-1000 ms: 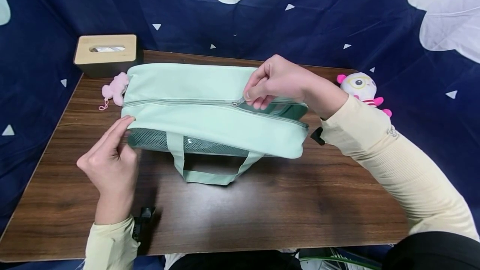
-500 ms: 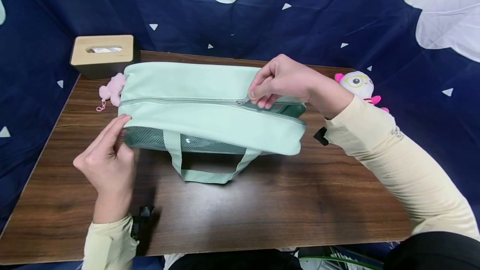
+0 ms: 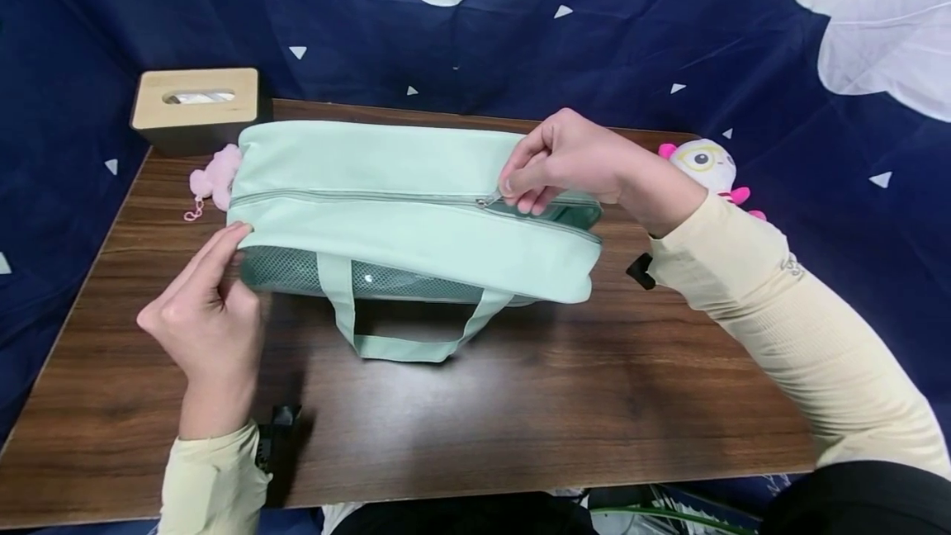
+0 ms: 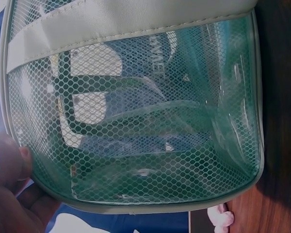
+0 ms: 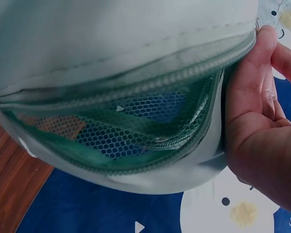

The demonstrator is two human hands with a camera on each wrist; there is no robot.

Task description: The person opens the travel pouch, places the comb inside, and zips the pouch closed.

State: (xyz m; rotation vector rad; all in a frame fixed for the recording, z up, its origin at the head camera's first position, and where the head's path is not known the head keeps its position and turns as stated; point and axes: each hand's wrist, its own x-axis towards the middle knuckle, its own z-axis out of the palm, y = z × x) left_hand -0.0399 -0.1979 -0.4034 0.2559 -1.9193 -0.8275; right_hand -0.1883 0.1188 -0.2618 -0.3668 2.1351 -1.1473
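A mint-green bag [image 3: 386, 157] with mesh sides lies across the wooden table, its strap handle [image 3: 404, 349] toward me. My left hand [image 3: 208, 312] pinches the edge at its left front corner. Between thumb and fingers, my right hand [image 3: 572, 163] holds the small metal zipper pull [image 3: 489, 201] on top. Left of the pull the zipper is closed. To its right the opening gapes, and the right wrist view shows mesh lining [image 5: 131, 126] inside. The left wrist view shows the clear mesh end [image 4: 136, 121] of the bag, with the left hand's fingertips at its edge.
A tissue box [image 3: 196, 106] with a wooden lid stands at the back left. Beside the bag's left end lies a pink plush [image 3: 219, 176] with a chain. A white and pink plush toy [image 3: 702, 165] sits behind the right forearm. A dark blue patterned curtain [image 3: 357, 23] hangs behind.
My right hand has drawn the zipper pull a little to the right along the bag, and the opening is shorter. The left hand keeps its hold on the corner. The view has shifted slightly.
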